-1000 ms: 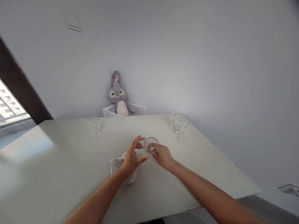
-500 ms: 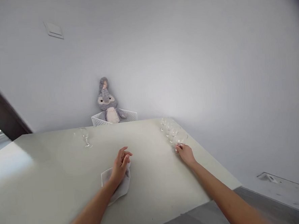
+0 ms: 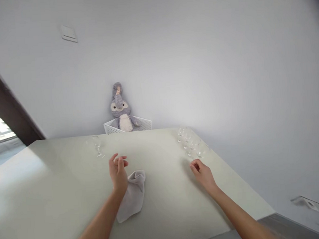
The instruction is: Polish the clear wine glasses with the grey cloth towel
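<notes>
My left hand hovers over the table, empty, its fingers loosely bent and apart. Its wrist passes over the left side of a crumpled pale grey cloth. Toward the far left, beyond that hand, stands a clear stemmed glass; its see-through outline is faint. My right hand is curled closed with nothing visible in it. Just beyond its knuckles, a group of several clear stemmed glasses runs along the table's right side. The hand is apart from the nearest glass.
The pale table meets the wall at the back. A grey plush toy sits in a white perforated basket behind the far edge. A wall switch is at upper left, beside a dark frame.
My right hand has let go of the nearest glass and drawn back toward me. My left hand has moved left, off the cloth's top. The view has shifted slightly.
</notes>
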The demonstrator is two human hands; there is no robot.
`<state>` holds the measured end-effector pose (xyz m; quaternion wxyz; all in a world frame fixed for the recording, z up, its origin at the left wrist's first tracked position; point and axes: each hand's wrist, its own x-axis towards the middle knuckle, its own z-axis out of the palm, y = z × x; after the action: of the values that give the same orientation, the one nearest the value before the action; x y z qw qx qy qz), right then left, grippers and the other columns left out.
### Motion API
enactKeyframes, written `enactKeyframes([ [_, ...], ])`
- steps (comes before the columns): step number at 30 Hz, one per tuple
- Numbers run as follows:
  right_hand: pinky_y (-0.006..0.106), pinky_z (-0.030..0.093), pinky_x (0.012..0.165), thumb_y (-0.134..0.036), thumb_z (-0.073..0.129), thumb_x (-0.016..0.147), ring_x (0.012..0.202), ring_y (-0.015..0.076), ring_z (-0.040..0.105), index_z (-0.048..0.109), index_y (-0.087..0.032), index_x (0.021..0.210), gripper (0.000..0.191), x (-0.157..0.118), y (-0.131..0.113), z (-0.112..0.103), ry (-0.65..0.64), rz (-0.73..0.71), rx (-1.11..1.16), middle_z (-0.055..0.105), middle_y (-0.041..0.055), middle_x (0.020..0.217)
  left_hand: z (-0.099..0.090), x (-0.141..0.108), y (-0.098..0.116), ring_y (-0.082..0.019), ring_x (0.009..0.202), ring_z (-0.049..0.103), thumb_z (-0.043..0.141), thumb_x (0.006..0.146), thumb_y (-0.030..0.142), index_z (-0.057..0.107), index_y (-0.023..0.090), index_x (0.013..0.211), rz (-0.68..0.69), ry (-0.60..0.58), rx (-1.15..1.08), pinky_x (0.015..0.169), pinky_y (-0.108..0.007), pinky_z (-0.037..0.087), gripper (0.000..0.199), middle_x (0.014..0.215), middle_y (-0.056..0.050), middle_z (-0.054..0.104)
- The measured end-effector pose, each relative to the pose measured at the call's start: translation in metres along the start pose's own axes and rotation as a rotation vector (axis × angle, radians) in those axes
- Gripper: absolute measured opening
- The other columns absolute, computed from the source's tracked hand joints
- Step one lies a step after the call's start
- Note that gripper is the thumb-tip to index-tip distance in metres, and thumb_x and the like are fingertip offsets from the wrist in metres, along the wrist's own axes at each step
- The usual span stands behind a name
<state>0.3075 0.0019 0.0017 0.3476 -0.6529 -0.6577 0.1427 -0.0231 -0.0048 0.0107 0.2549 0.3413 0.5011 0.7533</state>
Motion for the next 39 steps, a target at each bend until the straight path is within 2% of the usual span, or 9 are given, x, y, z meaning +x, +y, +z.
enactKeyframes([
  [5,0.023,0.034,0.053,-0.032,0.041,0.081,0.054,0.0128,0.049,0.049,-0.021,0.071,0.017,-0.015,-0.068,0.030,-0.267,-0.213,0.038,0.053,-0.0025,0.059,-0.029,0.058,0.001,-0.004,0.055,0.049,0.044,0.083,0.026,0.040,0.027,0.105,-0.394,0.444,-0.347,0.056,-0.017,0.043,0.022,0.083,0.002,0.056],
  [11,0.029,0.041,0.072,-0.025,0.046,0.083,0.083,0.0183,0.053,0.057,-0.021,0.095,0.017,-0.066,-0.156,0.077,-0.505,-0.976,0.055,0.060,0.0051,0.090,-0.050,0.113,-0.002,-0.014,0.070,0.060,0.027,0.086,0.045,0.033,0.021,0.112,-0.609,0.357,-0.550,0.058,-0.027,0.049,0.035,0.088,-0.009,0.056],
  [14,0.038,0.042,0.070,-0.046,0.061,0.071,0.086,0.0272,0.051,0.055,-0.016,0.106,0.047,-0.085,-0.175,0.107,-0.455,-1.106,-0.130,0.059,0.0118,0.096,-0.049,0.129,-0.007,-0.018,0.078,0.061,0.025,0.083,0.055,0.033,0.022,0.110,-0.653,0.279,-0.650,0.058,-0.030,0.050,0.044,0.094,-0.012,0.054],
  [17,0.042,0.043,0.063,-0.061,0.067,0.054,0.083,0.0325,0.051,0.057,-0.010,0.104,0.072,-0.086,-0.174,0.134,-0.431,-1.020,-0.264,0.059,0.0175,0.094,-0.050,0.140,-0.011,-0.019,0.084,0.061,0.025,0.081,0.060,0.034,0.025,0.105,-0.636,0.218,-0.732,0.059,-0.032,0.051,0.044,0.101,-0.013,0.053],
  [23,0.031,0.042,0.068,-0.020,0.056,0.077,0.081,0.0191,0.053,0.062,-0.018,0.084,0.010,-0.063,-0.156,0.152,-0.454,-0.936,-0.081,0.060,0.0070,0.089,-0.053,0.147,-0.013,-0.017,0.088,0.060,0.033,0.084,0.051,0.040,0.018,0.083,-0.587,0.178,-0.823,0.063,-0.028,0.053,0.034,0.099,-0.013,0.053],
  [26,0.025,0.040,0.061,-0.022,0.052,0.079,0.067,0.0133,0.052,0.059,-0.016,0.066,0.016,-0.046,-0.154,0.149,-0.547,-0.622,0.248,0.058,0.0020,0.070,-0.050,0.138,-0.010,-0.017,0.088,0.060,0.042,0.083,0.043,0.041,0.016,0.080,-0.591,0.154,-0.829,0.063,-0.026,0.053,0.027,0.096,-0.013,0.054],
  [29,0.021,0.035,0.049,-0.040,0.056,0.075,0.051,0.0100,0.046,0.057,-0.016,0.065,0.026,-0.024,-0.155,0.136,-0.603,-0.121,0.798,0.051,-0.0028,0.055,-0.041,0.121,-0.001,-0.020,0.091,0.060,0.050,0.081,0.036,0.046,0.015,0.080,-0.598,0.082,-0.830,0.065,-0.028,0.053,0.021,0.094,-0.014,0.056],
  [32,0.018,0.026,0.039,-0.045,0.065,0.065,0.043,0.0066,0.037,0.055,-0.017,0.071,0.030,-0.002,-0.156,0.107,-0.507,0.228,1.227,0.045,-0.0062,0.052,-0.028,0.099,0.012,-0.020,0.091,0.060,0.055,0.078,0.029,0.050,0.015,0.085,-0.557,-0.067,-0.788,0.069,-0.028,0.052,0.016,0.092,-0.012,0.059],
  [39,0.018,0.021,0.034,-0.045,0.065,0.068,0.038,0.0046,0.027,0.050,-0.019,0.068,0.030,0.006,-0.158,0.060,-0.249,0.304,1.444,0.039,-0.0079,0.049,0.001,0.025,0.017,-0.018,0.096,0.059,0.064,0.072,0.022,0.049,0.023,0.097,-0.412,-0.400,-0.578,0.081,-0.031,0.047,0.030,0.105,-0.004,0.060],
])
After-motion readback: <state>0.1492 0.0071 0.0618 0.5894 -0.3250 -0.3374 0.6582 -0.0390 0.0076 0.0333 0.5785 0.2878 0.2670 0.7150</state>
